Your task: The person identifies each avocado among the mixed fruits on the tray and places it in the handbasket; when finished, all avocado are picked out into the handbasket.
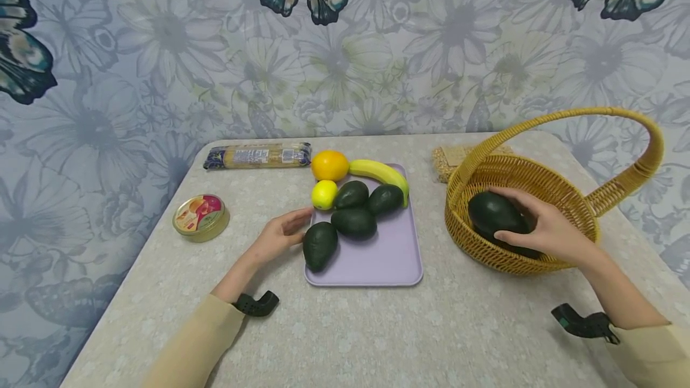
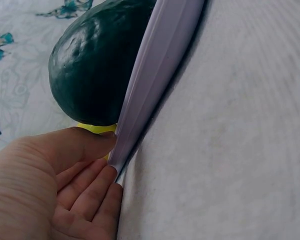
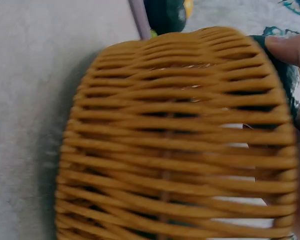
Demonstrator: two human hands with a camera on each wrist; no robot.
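Observation:
My right hand [image 1: 550, 229] grips a dark green avocado [image 1: 496, 213] inside the wicker basket [image 1: 587, 211], thumb and fingers on its sides. Another dark green shape [image 1: 517, 248] shows beneath it, mostly hidden. In the right wrist view, basket weave [image 3: 175, 135] covers most of the scene. My left hand [image 1: 277, 235] touches the left edge of a lilac tray [image 1: 390, 256], its fingers fairly straight along the rim [image 2: 140, 95]. Several avocados [image 1: 320, 246] lie on the tray, with a yellow lemon [image 1: 324, 195], a banana [image 1: 380, 171] and an orange [image 1: 330, 166] at its back.
A packet of pasta [image 1: 259, 155] lies at the table's back left, and a round tin [image 1: 200, 218] stands in front of it. Behind the basket sits a bag of grain-like food [image 1: 446, 163]. The basket's tall handle [image 1: 571, 112] arches above it. A patterned wall [image 1: 377, 76] borders the table's back.

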